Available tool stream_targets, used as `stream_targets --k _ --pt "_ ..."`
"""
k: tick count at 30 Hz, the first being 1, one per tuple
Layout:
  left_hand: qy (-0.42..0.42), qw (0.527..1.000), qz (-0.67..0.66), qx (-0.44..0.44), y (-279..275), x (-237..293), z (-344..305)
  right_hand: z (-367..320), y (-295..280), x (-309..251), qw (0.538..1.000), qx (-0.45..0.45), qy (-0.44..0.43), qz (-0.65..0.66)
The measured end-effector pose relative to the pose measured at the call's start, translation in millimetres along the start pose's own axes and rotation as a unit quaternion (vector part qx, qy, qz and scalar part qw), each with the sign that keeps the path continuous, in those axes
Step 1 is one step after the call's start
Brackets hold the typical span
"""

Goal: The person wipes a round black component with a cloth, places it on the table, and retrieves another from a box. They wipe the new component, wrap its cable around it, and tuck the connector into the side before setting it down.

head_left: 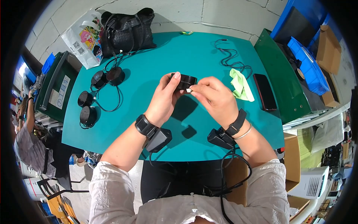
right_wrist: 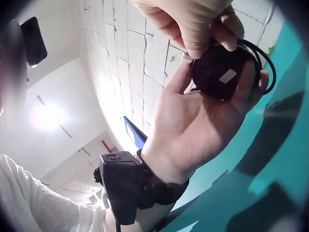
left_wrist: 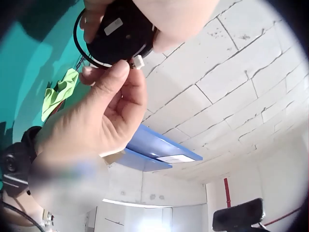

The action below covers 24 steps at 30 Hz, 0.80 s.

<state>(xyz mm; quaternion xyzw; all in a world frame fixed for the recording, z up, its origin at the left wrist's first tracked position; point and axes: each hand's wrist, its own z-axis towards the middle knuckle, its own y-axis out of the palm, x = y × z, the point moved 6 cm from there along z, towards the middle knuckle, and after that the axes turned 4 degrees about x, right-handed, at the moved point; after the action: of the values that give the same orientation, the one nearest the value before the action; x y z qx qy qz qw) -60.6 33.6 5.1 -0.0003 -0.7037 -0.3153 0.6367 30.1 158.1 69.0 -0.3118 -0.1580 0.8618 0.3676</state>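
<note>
My left hand grips a round black puck-shaped device by its rim, raised over the table. On its flat underside is a small white label. A thin black cable loops around the device's edge. Thumb and forefinger of my right hand pinch the cable's end, close against the device's rim. From between those fingertips sticks a small white plug. Both hands are close together above the middle of the table.
On the green table, several similar black round devices with cables lie left. A black handbag and white bag stand behind them. Rightward are a coiled cable, green cloth, phone and green bin.
</note>
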Motion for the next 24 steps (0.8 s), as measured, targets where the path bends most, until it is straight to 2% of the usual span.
stream_targets --k 5,7,12,14,16,19,20,22,24 --pt "-0.056 0.996 -0.056 -0.034 9 -11 -6 -2 6 4 0.999 -0.027 0.004 -0.021" --pt "-0.05 0.997 -0.046 -0.041 7 -11 -5 -2 8 12 0.996 -0.031 0.077 0.04" --pt "-0.049 0.997 -0.032 -0.06 6 -6 -3 -2 10 14 0.991 -0.043 0.09 0.085" --pt "-0.032 0.998 0.014 -0.052 6 -4 -4 -1 10 14 0.989 -0.053 0.103 0.094" --pt "-0.016 0.998 0.037 -0.055 6 -3 -4 -3 13 22 0.969 -0.079 0.189 0.138" --pt "0.008 0.995 0.082 -0.057 0 -3 0 -6 16 29 0.953 -0.08 0.23 0.18" --pt "0.017 0.993 0.105 -0.055 -2 -3 1 -5 14 29 0.953 -0.079 0.23 0.18" --pt "0.028 0.992 0.11 -0.055 -2 -4 2 1 7 26 0.978 -0.089 0.17 0.079" --pt "0.04 0.991 0.115 -0.054 0 -2 1 1 7 28 0.977 -0.079 0.175 0.089"
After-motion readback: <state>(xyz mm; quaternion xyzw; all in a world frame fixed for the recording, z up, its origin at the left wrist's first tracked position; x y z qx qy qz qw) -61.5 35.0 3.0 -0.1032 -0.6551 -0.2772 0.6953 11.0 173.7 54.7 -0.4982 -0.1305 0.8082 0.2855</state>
